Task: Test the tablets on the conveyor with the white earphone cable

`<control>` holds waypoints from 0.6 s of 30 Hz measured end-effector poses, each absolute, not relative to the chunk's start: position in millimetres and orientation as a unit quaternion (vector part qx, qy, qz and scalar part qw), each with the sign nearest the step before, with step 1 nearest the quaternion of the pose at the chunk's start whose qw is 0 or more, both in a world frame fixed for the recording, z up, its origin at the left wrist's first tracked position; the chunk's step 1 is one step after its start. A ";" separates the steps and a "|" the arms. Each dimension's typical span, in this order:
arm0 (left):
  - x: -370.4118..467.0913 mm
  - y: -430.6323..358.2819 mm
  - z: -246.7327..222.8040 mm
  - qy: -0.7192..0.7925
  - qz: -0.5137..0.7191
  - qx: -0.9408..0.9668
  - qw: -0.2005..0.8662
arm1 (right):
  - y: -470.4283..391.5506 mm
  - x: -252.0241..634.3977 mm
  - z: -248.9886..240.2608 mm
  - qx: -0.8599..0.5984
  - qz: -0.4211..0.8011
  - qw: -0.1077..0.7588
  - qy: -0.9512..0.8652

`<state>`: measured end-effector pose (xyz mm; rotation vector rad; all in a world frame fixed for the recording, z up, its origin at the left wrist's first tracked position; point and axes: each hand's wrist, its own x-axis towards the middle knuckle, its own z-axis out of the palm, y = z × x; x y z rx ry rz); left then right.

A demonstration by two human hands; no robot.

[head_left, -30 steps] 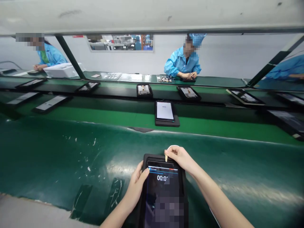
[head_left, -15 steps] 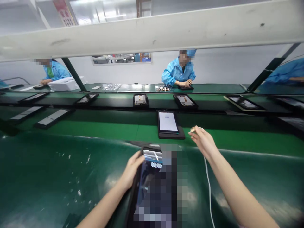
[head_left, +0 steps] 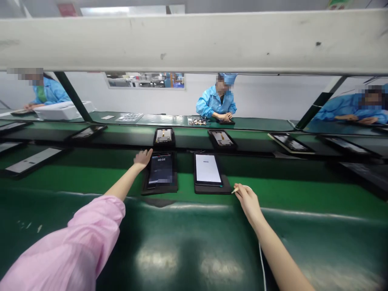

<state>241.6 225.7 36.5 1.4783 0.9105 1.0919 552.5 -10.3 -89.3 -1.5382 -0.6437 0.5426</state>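
Observation:
A black tablet (head_left: 161, 169) showing "00:02" on a dark screen lies on a black pad on the green belt. At its upper left edge is my left hand (head_left: 142, 159), fingers apart; whether a fingertip still touches the tablet I cannot tell. My right hand (head_left: 247, 198) pinches the end of a white cable (head_left: 262, 258), its pale yellowish tip pointing left. That tip is close to the lower right corner of a second tablet (head_left: 207, 169), which has a lit white screen and rests on another black pad (head_left: 212, 189).
Open tablets with bare insides (head_left: 163, 136) (head_left: 222, 138) sit on the farther belt strip, among others. At left lies a pale-screened tablet (head_left: 34, 160). A white beam (head_left: 194, 42) crosses overhead. Co-workers in blue (head_left: 216, 101) sit opposite, near a white box (head_left: 62, 110).
My left hand has carried the dark-screened tablet forward from close to me onto the belt, left of the white-screened one. The view has shifted right; my right hand keeps the cable.

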 end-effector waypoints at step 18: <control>374.3 80.3 -43.6 0.434 0.321 0.515 0.666 | 14.7 544.9 -88.8 -0.682 0.153 0.695 -0.168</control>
